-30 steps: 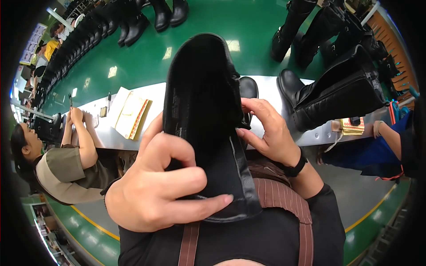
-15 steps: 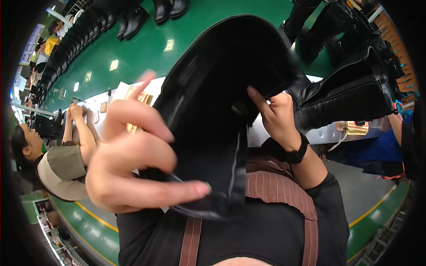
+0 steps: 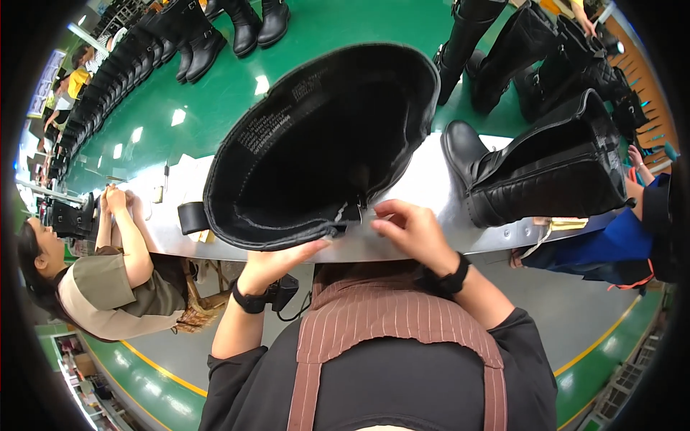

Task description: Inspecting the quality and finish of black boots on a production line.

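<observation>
The tall black leather boot (image 3: 323, 144) is held with its open shaft mouth toward the camera, its axis running toward twelve o'clock. The left hand (image 3: 277, 262) cups its lower rim at six o'clock; the right hand (image 3: 410, 230) pinches the rim's edge at four o'clock, nearer the zipper.

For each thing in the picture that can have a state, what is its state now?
Black boot: held up, open shaft facing the camera, inside empty.
Left hand: under the boot's rim, supporting it.
Right hand: fingers pinching at the rim's edge.
Second black boot: lying on its side on the grey table, shaft open.
Boots on the green floor: standing upright.
</observation>
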The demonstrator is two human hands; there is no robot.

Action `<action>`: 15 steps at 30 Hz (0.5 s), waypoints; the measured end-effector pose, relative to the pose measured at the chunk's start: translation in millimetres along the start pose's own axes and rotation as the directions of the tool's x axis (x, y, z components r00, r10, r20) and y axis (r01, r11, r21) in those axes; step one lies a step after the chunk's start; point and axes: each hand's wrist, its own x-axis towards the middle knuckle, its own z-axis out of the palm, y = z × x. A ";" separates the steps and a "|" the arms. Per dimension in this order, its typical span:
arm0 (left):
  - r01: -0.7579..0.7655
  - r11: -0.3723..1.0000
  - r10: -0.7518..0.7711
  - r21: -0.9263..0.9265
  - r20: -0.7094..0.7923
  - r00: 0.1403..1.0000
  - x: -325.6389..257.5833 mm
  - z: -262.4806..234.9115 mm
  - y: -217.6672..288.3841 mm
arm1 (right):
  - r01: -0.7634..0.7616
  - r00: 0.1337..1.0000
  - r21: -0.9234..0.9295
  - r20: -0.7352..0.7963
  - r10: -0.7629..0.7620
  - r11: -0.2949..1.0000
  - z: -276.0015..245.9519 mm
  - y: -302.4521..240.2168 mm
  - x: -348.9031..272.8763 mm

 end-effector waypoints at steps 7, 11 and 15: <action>0.447 0.894 -0.443 0.037 0.223 0.868 15.4 25.8 -70.4 | 0.068 0.997 -0.105 -0.014 -0.069 0.992 27.6 11.7 16.6; 0.242 0.970 -0.244 0.035 0.152 0.958 12.9 38.3 -92.3 | -0.008 0.979 -0.265 0.192 0.061 0.964 18.7 14.1 23.0; 0.163 0.986 -0.166 0.038 0.102 0.981 15.2 44.7 -93.5 | 0.039 0.962 -0.251 0.272 0.032 0.967 10.8 15.9 28.8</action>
